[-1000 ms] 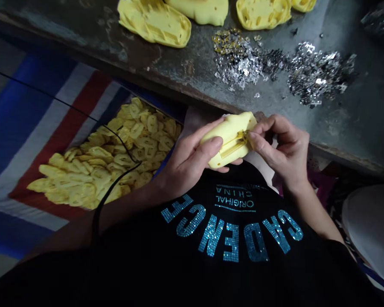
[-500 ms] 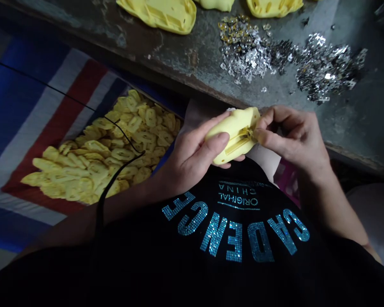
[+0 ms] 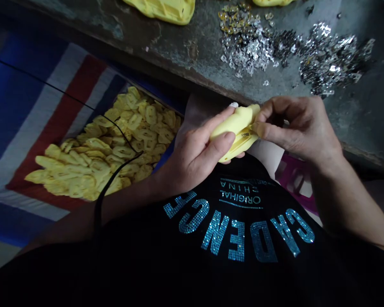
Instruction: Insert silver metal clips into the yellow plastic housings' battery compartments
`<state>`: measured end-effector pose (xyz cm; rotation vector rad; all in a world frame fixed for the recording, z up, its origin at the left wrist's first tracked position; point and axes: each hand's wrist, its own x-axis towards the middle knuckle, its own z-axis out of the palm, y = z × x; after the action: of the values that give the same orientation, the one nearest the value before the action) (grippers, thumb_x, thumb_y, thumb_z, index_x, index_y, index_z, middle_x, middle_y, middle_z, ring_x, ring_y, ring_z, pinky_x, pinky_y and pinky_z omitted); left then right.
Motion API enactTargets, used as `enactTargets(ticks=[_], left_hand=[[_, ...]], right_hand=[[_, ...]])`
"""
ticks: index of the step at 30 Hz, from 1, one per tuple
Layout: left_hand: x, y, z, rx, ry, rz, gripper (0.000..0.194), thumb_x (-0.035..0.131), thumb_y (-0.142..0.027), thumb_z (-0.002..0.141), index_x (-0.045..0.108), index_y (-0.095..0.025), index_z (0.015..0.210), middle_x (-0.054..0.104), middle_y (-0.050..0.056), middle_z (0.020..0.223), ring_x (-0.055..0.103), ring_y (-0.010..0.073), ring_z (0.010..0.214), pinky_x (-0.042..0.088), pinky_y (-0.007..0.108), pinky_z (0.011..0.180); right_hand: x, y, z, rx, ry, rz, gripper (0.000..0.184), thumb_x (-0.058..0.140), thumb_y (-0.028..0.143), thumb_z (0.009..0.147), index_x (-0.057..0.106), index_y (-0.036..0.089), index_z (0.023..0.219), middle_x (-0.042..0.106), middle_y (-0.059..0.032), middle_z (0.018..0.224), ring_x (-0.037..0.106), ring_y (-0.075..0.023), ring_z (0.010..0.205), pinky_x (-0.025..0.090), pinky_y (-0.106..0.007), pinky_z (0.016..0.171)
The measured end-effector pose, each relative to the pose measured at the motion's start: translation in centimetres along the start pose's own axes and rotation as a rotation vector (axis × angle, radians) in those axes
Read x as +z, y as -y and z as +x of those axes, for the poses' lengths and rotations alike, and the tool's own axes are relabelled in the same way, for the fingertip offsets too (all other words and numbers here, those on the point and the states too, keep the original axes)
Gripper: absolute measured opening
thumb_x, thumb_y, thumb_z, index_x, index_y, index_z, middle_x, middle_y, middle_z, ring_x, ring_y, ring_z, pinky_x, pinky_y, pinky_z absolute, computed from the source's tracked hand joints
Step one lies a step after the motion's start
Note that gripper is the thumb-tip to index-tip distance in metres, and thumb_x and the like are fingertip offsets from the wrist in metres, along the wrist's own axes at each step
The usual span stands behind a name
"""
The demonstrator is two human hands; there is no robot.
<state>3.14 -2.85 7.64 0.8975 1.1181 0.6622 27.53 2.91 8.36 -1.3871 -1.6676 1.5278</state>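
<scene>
My left hand (image 3: 200, 155) is wrapped round a yellow plastic shell (image 3: 235, 121), its thumb along the edge of a long recess. Inside that recess, a small metal piece (image 3: 245, 134) glints. My right hand (image 3: 294, 125) is closed in a pinch at the shell's right end, thumb and forefinger at the recess. Whatever lies between those fingertips is hidden.
Loose small metal clips (image 3: 334, 57) lie in heaps on the worn bench (image 3: 192, 59), near other yellow shells (image 3: 166, 9). Many yellow parts (image 3: 124, 145) are piled on striped sheeting (image 3: 73, 94) at left. A black cord (image 3: 115, 170) crosses my left forearm. A purple basket (image 3: 294, 179) is below my right hand.
The shell has tilted a little, so its recess shows less openly. My right wrist has shifted slightly right, fingertips still at the recess. The whole view has moved slightly.
</scene>
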Motion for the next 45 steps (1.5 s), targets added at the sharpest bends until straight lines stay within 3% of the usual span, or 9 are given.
enactTargets(ticks=[5,9,14,21,25,29,32,36,45], left_hand=[[0.2,0.1,0.1,-0.05,-0.027,-0.053,0.075,0.071,-0.061,0.112,0.059,-0.027,0.177,0.082,0.016,0.149,0.089,0.043,0.118,0.078,0.053,0.09],[0.0,0.2,0.3,-0.061,-0.041,-0.087,0.075,0.071,-0.06,0.112,0.057,-0.029,0.179,0.083,0.013,0.149,0.089,0.0423,0.118,0.078,0.048,0.083],[0.0,0.0,0.5,-0.096,-0.018,-0.117,0.079,0.071,-0.062,0.111,0.055,-0.026,0.18,0.08,0.017,0.155,0.09,0.0441,0.112,0.078,0.052,0.082],[0.1,0.3,0.6,-0.086,-0.033,-0.107,0.081,0.072,-0.062,0.111,0.053,-0.026,0.181,0.08,0.017,0.155,0.091,0.042,0.108,0.078,0.05,0.08],[0.1,0.6,0.4,-0.05,-0.022,-0.085,0.08,0.07,-0.065,0.112,0.055,-0.025,0.18,0.081,0.017,0.152,0.09,0.0433,0.112,0.078,0.055,0.087],[-0.1,0.7,0.2,0.013,0.001,-0.035,0.076,0.072,-0.062,0.112,0.059,-0.026,0.177,0.075,0.014,0.165,0.086,0.0407,0.127,0.077,0.053,0.103],[-0.4,0.8,0.1,0.03,0.015,-0.001,0.074,0.074,-0.061,0.112,0.06,-0.028,0.177,0.073,0.012,0.167,0.082,0.0415,0.137,0.076,0.05,0.106],[-0.3,0.8,0.3,0.001,0.02,-0.031,0.074,0.071,-0.064,0.112,0.06,-0.028,0.176,0.08,0.012,0.155,0.085,0.0426,0.13,0.077,0.051,0.101],[-0.3,1.3,0.6,0.023,0.027,-0.008,0.074,0.067,-0.064,0.115,0.058,-0.025,0.177,0.08,0.014,0.154,0.087,0.0414,0.127,0.078,0.05,0.099]], right_hand=[[0.2,-0.8,-0.2,-0.017,-0.021,0.05,0.037,0.099,0.055,0.092,0.08,0.025,0.084,0.078,0.0023,0.079,0.066,-0.0128,0.07,0.051,-0.028,0.065],[0.6,-1.7,-1.0,-0.057,-0.074,0.082,0.025,0.097,0.047,0.097,0.084,0.027,0.088,0.083,0.0033,0.085,0.07,-0.0131,0.073,0.054,-0.029,0.069],[1.4,-2.5,-2.2,-0.087,-0.215,0.051,0.019,0.096,0.044,0.098,0.085,0.031,0.091,0.08,0.0048,0.085,0.065,-0.0149,0.07,0.05,-0.032,0.066],[2.2,-2.8,-2.6,-0.102,-0.308,-0.023,0.033,0.095,0.058,0.098,0.082,0.029,0.09,0.077,0.0014,0.084,0.062,-0.0169,0.069,0.055,-0.035,0.065],[2.3,-2.6,-2.7,-0.141,-0.351,-0.119,0.028,0.095,0.054,0.099,0.081,0.03,0.095,0.078,-0.0002,0.091,0.062,-0.0183,0.072,0.056,-0.038,0.069],[2.7,-2.6,-2.6,-0.186,-0.32,-0.205,0.022,0.095,0.04,0.1,0.078,0.029,0.089,0.076,0.0006,0.088,0.058,-0.0164,0.07,0.05,-0.037,0.069],[2.8,-2.7,-2.5,-0.133,-0.3,-0.116,0.025,0.092,0.043,0.102,0.078,0.028,0.087,0.074,0.0016,0.083,0.057,-0.0158,0.067,0.047,-0.036,0.064],[2.2,-2.6,-2.4,-0.049,-0.225,0.002,0.031,0.092,0.053,0.1,0.079,0.027,0.089,0.075,0.002,0.083,0.062,-0.0163,0.069,0.048,-0.033,0.064],[1.2,-1.1,-1.5,-0.06,-0.188,-0.105,0.031,0.094,0.043,0.095,0.074,0.025,0.08,0.068,0.0041,0.076,0.055,-0.0122,0.066,0.04,-0.029,0.06]])
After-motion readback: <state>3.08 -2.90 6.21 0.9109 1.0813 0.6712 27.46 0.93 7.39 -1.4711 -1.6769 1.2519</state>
